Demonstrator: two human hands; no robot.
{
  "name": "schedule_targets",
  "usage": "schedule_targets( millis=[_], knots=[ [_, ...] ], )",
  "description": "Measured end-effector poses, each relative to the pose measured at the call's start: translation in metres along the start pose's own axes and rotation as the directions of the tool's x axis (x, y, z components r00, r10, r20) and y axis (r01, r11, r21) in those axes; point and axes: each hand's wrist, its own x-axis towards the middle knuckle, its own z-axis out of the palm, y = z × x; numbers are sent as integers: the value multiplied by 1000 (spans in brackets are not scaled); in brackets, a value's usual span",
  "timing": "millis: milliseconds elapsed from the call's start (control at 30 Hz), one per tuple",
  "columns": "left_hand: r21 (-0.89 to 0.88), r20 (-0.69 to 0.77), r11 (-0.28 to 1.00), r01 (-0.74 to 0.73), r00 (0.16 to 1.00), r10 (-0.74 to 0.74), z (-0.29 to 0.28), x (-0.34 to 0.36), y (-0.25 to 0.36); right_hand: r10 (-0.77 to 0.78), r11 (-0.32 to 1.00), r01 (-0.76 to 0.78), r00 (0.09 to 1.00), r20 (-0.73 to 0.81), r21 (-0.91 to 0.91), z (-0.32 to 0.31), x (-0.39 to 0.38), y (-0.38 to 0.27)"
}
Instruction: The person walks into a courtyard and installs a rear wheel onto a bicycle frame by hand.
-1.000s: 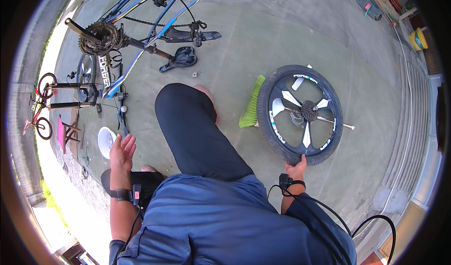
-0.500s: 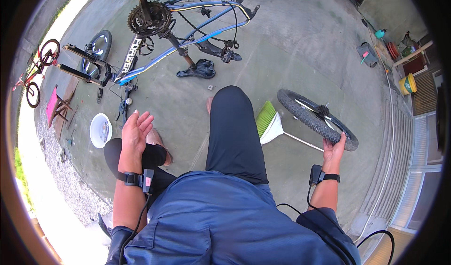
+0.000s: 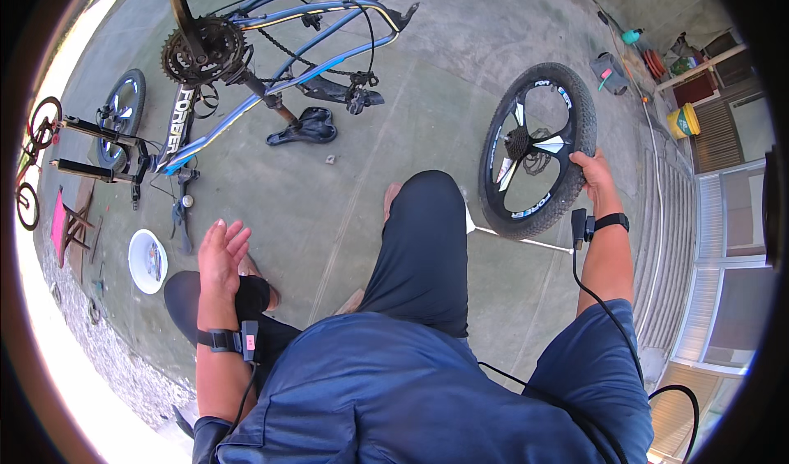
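My right hand (image 3: 595,170) grips the outer tire of a black bicycle wheel (image 3: 549,145) with white-trimmed spokes and a rear cassette, raised at a tilt on my right. Behind it, a white broom handle (image 3: 538,244) lies on the floor; the broom head is mostly hidden. My left hand (image 3: 223,254) is in the air over my left leg, palm up, fingers apart and holding nothing. A white bucket (image 3: 136,258) with small items inside is left of it.
An upside-down blue bicycle frame (image 3: 193,147) with saddle (image 3: 304,127) occupies the upper left. Beyond are another wheel (image 3: 132,90), a red bicycle (image 3: 41,131) and a pink folding stool (image 3: 62,226). A yellow bucket (image 3: 682,121) and teal container (image 3: 631,36) stand at the right.
My right hand has moved up and right with the wheel, which tipped edge-on half a second ago and now shows its face again, covering the broom head. My left hand stays open.
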Motion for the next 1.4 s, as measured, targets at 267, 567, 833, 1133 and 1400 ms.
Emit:
schedule_targets(
  millis=[267, 567, 833, 1133, 1400],
  knots=[
    [71, -23, 996, 46, 999, -45, 24, 14, -2, -322, 761, 102, 916, -238, -640, 18, 27, -15],
    [169, -35, 983, 73, 997, -68, 34, 21, -12, -365, 612, 263, 931, 29, -746, 7, 80, -28],
    [237, -37, 969, 69, 997, -62, 34, 18, -11, -334, 646, 269, 941, 52, -714, 15, 64, -45],
    [251, -36, 966, 63, 998, -55, 29, 16, -13, -353, 608, 257, 935, 35, -751, 16, 65, -40],
    [247, -41, 967, 54, 998, -45, 22, 14, -13, -333, 585, 266, 940, 72, -766, 12, 67, -38]
  ],
)
